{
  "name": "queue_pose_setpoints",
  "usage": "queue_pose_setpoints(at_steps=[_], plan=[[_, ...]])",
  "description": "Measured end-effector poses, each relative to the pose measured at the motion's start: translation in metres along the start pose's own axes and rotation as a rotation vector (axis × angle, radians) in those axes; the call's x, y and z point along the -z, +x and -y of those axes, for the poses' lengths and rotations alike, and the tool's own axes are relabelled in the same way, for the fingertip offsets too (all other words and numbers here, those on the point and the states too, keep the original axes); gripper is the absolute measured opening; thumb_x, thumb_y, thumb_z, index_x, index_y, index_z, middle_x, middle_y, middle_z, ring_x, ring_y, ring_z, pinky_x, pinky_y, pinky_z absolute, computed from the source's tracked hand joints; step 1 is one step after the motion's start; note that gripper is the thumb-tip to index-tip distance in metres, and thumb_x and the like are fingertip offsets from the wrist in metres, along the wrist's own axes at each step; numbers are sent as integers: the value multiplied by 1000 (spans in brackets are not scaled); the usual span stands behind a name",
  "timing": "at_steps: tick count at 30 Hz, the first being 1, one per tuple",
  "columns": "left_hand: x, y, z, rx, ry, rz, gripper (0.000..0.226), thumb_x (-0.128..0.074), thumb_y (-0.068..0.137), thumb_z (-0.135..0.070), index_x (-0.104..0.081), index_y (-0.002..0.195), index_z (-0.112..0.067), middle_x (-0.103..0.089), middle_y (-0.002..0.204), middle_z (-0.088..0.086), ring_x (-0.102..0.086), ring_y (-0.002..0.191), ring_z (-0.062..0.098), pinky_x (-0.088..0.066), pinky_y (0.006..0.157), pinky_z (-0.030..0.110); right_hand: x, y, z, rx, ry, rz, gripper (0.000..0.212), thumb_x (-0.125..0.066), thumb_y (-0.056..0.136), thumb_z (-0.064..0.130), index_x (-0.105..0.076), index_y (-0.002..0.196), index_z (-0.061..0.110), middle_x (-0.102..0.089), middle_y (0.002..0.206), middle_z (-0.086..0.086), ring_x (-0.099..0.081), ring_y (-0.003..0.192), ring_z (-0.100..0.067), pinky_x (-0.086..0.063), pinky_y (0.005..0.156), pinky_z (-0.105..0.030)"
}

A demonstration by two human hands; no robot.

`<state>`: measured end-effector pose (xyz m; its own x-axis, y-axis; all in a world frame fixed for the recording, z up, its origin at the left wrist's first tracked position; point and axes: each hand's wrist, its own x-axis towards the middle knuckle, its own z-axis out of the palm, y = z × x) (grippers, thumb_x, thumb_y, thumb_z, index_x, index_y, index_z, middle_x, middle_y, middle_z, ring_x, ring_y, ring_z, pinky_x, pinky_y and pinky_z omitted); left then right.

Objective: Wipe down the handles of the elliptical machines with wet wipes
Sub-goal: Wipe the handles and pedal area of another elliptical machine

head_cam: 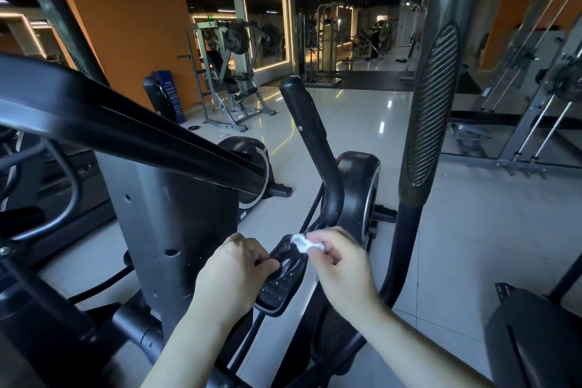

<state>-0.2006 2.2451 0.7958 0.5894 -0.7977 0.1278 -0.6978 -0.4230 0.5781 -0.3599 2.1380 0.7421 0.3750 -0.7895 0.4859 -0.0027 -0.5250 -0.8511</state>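
Note:
A black pack of wet wipes is held low in the middle of the view, over the elliptical machine. My left hand grips the pack's left edge. My right hand pinches a crumpled white wet wipe at the pack's top end. A tall ribbed moving handle of the elliptical rises to the right of my hands. A second black handle curves up behind the pack. A thick black bar crosses the left side.
The elliptical's grey column stands left of my hands. Other ellipticals with flywheel covers stand ahead on the shiny tiled floor. Weight machines and racks line the orange walls. A dark footplate is at lower right.

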Motion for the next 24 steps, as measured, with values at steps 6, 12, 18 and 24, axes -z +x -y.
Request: queue_pose_setpoints(at_steps=[6, 12, 18, 24], plan=[[0, 1, 2, -8, 0, 19, 22, -77, 81, -46, -67, 66, -33, -59, 92, -12, -64, 58, 9, -60, 65, 38, 19, 38, -14, -37, -132, -294, 23, -72, 86, -3, -73, 82, 19, -57, 106, 8, -61, 102, -9, -51, 89, -24], [-2, -1, 3, -2, -34, 2, 24, -79, 83, -43, -64, 66, -34, -57, 92, -12, -65, 60, 12, -58, 65, 35, 7, 34, -9, -67, -204, -311, 4, -83, 84, 25, -79, 86, 24, -57, 103, 18, -53, 105, -4, -42, 87, -10], [0, 1, 3, -47, -6, 22, 21, -76, 84, -46, -64, 72, -33, -57, 93, -11, -63, 71, 7, -56, 67, 31, 11, 43, -6, -83, -267, -326, 13, -72, 89, 10, -74, 86, 23, -63, 96, 12, -59, 94, 0, -47, 82, -21], [6, 5, 6, -125, 19, 71, 19, -72, 85, -46, -64, 76, -32, -57, 96, -9, -64, 83, 11, -59, 75, 37, 1, 33, -4, -113, -305, -345, 20, -66, 92, 1, -76, 89, 18, -62, 92, 8, -63, 83, -8, -47, 76, -21]])
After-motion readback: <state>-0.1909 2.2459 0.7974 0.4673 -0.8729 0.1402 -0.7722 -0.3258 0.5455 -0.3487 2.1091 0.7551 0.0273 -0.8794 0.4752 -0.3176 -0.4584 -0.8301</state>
